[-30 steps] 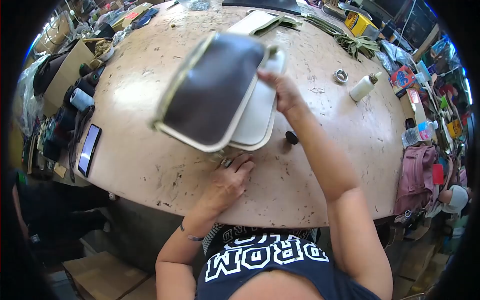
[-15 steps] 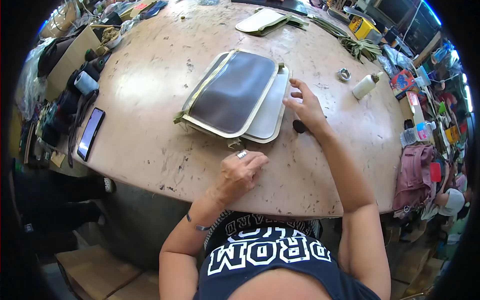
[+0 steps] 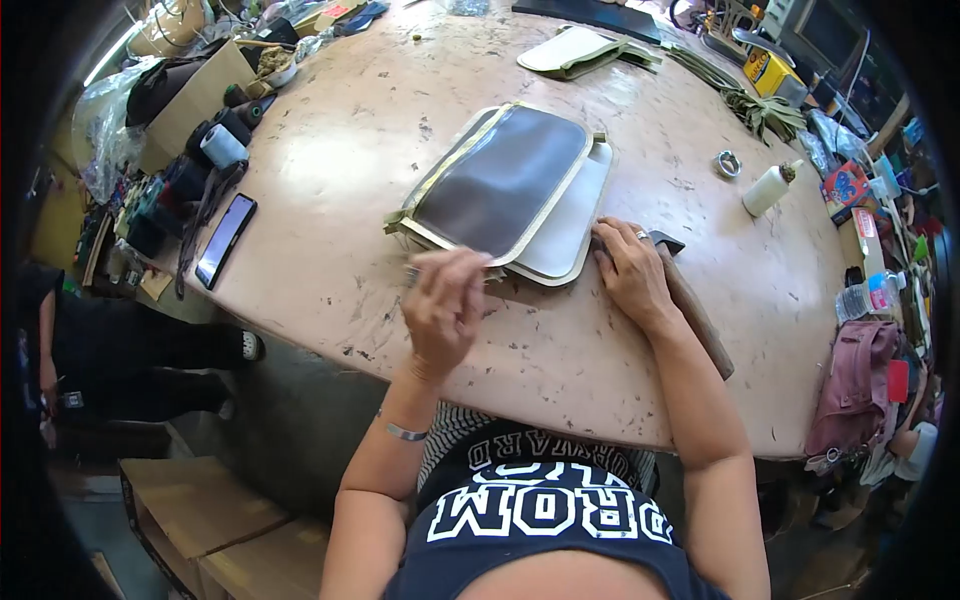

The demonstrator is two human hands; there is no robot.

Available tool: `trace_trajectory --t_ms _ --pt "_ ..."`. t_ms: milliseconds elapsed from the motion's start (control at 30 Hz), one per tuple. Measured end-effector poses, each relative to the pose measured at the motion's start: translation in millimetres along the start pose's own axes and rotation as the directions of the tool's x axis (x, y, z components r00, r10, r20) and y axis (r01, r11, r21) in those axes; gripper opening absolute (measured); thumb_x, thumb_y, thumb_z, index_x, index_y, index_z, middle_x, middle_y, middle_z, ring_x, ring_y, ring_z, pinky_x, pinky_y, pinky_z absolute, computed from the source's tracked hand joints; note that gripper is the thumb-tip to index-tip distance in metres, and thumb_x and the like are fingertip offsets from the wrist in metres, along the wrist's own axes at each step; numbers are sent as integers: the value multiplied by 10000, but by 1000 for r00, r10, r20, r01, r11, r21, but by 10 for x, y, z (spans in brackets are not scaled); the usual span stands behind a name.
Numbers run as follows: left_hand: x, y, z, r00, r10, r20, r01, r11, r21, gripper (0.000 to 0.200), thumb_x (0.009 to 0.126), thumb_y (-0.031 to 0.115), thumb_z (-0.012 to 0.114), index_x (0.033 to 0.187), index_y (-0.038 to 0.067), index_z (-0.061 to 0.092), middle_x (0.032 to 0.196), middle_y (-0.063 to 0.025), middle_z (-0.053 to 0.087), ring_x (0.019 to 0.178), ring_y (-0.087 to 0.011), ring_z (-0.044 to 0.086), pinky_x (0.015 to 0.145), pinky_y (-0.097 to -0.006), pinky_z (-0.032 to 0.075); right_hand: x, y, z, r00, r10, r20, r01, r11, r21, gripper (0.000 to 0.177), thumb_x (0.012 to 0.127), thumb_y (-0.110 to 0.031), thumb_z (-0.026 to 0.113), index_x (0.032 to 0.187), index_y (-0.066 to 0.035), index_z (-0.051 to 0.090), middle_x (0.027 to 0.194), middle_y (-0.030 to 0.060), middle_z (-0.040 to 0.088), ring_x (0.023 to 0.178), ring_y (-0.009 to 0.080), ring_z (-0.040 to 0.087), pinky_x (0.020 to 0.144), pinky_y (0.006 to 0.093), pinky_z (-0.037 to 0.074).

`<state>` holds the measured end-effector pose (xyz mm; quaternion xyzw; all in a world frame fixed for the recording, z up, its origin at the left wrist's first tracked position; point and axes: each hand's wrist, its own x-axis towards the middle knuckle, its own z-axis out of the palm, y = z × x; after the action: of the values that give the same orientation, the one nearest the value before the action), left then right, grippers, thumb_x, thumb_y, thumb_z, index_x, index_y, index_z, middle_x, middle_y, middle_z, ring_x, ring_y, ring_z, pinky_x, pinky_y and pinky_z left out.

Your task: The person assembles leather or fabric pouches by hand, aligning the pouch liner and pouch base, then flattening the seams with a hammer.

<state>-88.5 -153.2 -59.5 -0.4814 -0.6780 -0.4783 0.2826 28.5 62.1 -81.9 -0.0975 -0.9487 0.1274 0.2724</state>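
Note:
A dark brown bag piece (image 3: pixel 505 180) with pale rounded edges and a yellowish strip along its left side lies in the middle of the table. A whitish rounded panel (image 3: pixel 575 220) sticks out from under its right side. My left hand (image 3: pixel 442 305), smeared by motion, is raised at the near edge of the bag piece, its fingertips overlapping that edge. My right hand (image 3: pixel 632 268) rests on the tabletop right of the whitish panel, fingers loosely bent and slightly apart. Just beside it lies a hammer (image 3: pixel 697 312) with a wooden handle and dark head.
A phone (image 3: pixel 226 240) lies at the table's left edge, near thread spools (image 3: pixel 222 147). A white bottle (image 3: pixel 768 190) and a tape roll (image 3: pixel 727 163) are on the right. More pale pieces (image 3: pixel 575 50) lie at the back. A person (image 3: pixel 130 350) stands at the left.
My left hand has lifted from the table to the bag piece's near edge. My right hand has come down onto the table, and the hammer beside it now shows. The view has shifted.

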Motion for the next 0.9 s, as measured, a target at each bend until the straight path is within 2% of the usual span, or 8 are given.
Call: trace_trajectory --t_ms 167,233,333,433,567,667,767,900 --pt "287 -439 -134 949 -315 16 300 915 271 175 823 136 566 975 62 610 972 -90 614 902 -272 569 839 -368 409 -3 -6 -16 1000 -16 -15 16 1000 11 334 719 -37 602 1044 -27 527 1039 136 578 1003 308 524 892 387 395" --pt "363 -643 -109 890 -456 13 414 819 398 201 843 200 554 965 55 621 994 -89 612 901 -275 569 833 -368 410 4 -11 -26 1000 -18 -18 18 1000 7 328 718 -38 601 1038 -27 528 1038 138 579 998 306 528 888 387 396" --pt "477 -754 -50 738 -668 100 592 711 379 240 847 254 554 920 42 640 927 -97 631 821 -268 590 768 -358 435 4 -19 -30 999 -18 -30 19 1000 8 315 719 -40 601 1026 -26 529 1031 137 582 993 305 532 886 384 399" --pt "459 -865 -3 717 -695 50 664 703 256 201 849 195 586 902 7 637 765 -51 628 659 -138 559 647 -272 458 8 -27 -44 1000 -17 -25 17 1000 25 307 721 -42 603 1018 -25 531 1034 138 583 995 306 532 886 385 401" --pt "364 -956 -42 643 -764 52 736 598 -318 165 878 146 555 806 11 617 736 -16 597 641 -68 529 606 -205 436 0 -1 -13 1000 -11 -21 11 1000 8 314 723 -43 604 1028 -24 532 1041 143 584 999 305 531 891 382 397" --pt "269 -1081 -18 702 -712 20 679 660 -321 163 866 156 572 803 12 612 717 1 581 637 -63 516 601 -210 429 13 -14 -26 1000 -4 -8 4 1000 13 323 726 -43 603 1040 -23 529 1047 148 582 1005 308 528 898 382 390" --pt "367 -959 -14 690 -723 35 720 679 -145 155 850 161 589 803 15 610 713 5 578 636 -64 499 597 -214 421 9 -35 -30 1000 15 0 -15 1000 20 346 728 -41 600 1064 -25 519 1073 151 567 1026 311 513 907 388 381" --pt "381 -945 33 733 -679 47 672 733 108 166 811 197 621 825 31 627 778 -98 621 694 -209 573 669 -312 461 32 -134 -35 990 -45 -136 36 997 -62 409 722 -33 594 1120 -41 500 1187 150 500 1072 310 484 920 396 368"
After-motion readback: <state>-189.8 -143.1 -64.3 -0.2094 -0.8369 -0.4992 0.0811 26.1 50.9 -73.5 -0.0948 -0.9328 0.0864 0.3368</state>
